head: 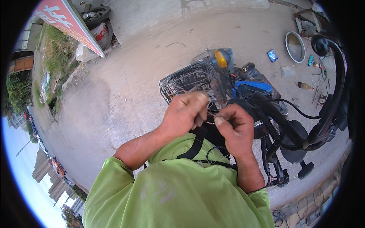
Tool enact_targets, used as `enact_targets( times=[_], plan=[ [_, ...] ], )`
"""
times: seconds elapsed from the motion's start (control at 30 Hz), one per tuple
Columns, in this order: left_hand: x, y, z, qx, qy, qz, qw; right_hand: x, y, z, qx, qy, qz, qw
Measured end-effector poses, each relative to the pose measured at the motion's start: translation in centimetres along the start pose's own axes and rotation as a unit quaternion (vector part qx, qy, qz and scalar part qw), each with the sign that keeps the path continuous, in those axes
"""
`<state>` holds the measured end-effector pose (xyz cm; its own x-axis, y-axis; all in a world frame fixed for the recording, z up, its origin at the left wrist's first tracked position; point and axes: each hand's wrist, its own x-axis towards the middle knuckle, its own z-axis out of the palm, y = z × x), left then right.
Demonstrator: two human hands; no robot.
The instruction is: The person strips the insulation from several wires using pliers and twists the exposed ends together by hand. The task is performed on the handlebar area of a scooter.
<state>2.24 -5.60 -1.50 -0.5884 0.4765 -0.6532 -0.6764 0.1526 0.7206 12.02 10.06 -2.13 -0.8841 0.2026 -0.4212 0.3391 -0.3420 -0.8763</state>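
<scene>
Thin wires [211, 114] run between my two hands in front of my waist. My left hand [186, 111], slightly blurred, has its fingers curled over one end of them. The thumb and forefinger of my right hand [236, 128] pinch the other end. Just beyond my hands stands an electric two-wheeler with a black wire basket [185, 77], an amber lamp [221, 58] and a blue strip [253, 85] of unclear material. Black handlebar tubing [288, 126] and a black cable [299, 112] lie right of my right hand.
On the concrete at the right are a metal basin [295, 47], a blue box [272, 55], a clear plastic bag [288, 71], a brown bottle [305, 85] and scattered tools. A red sign [71, 27] with writing leans by stacked tyres [97, 17] at the upper left.
</scene>
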Motion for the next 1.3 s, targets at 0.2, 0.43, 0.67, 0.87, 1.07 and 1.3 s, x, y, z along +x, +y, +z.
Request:
enact_targets(
  times=[0.2, 0.43, 0.67, 0.87, 1.07, 1.3],
  plan=[
    [0.2, 1.2, -1.3, 0.131, -0.035, 0.25, 0.959, 0.6, -0.3, -0.5, 0.051, -0.008, 0.014, 0.999],
    [1.0, 1.3, -1.7, 0.298, -0.098, 0.398, 0.862, 0.9, -0.7, -0.8, 0.074, -0.033, 0.033, 0.996],
    [0.5, -0.1, -1.3, 0.216, -0.056, 0.22, 0.95, 1.0, -0.7, -0.4, 0.08, -0.031, 0.033, 0.996],
    [0.7, -0.1, -1.6, 0.183, -0.079, 0.184, 0.963, 1.0, -0.6, -0.5, 0.058, -0.021, 0.05, 0.997],
    [1.2, 0.9, -1.0, 0.225, -0.085, 0.336, 0.911, 1.1, -0.5, -0.6, 0.078, -0.028, 0.038, 0.996],
    [1.3, 0.8, -1.6, 0.245, -0.116, 0.26, 0.927, 1.0, -0.8, -0.5, 0.053, -0.017, 0.027, 0.998]
  ],
)
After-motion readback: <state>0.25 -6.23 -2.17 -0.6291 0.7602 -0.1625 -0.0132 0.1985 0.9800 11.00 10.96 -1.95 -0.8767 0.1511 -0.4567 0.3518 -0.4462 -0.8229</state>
